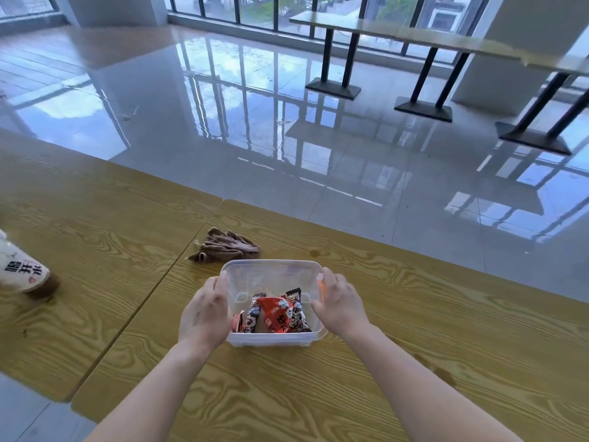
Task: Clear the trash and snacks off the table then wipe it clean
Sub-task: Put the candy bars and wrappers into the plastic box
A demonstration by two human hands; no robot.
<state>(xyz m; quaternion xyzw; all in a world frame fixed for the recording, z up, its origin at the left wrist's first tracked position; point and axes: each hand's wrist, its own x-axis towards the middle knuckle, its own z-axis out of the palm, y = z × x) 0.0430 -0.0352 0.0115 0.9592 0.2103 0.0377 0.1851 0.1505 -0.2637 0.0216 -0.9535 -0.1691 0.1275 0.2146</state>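
A clear plastic container [271, 266] stands on the wooden table [414, 314] in front of me. Several red and black snack packets [280, 314] lie inside it. My left hand [205, 314] grips the container's left wall, fingers over the rim. My right hand [341, 303] holds its right wall, next to an orange clip. A crumpled brown cloth [223, 245] lies on the table just beyond the container, to its left.
A bottle with a white label [22, 269] stands on the adjoining table at the far left edge. A seam runs between the two tabletops. Small dark stains [315, 252] mark the wood. Beyond the table's far edge lies glossy floor, with other tables at the back right.
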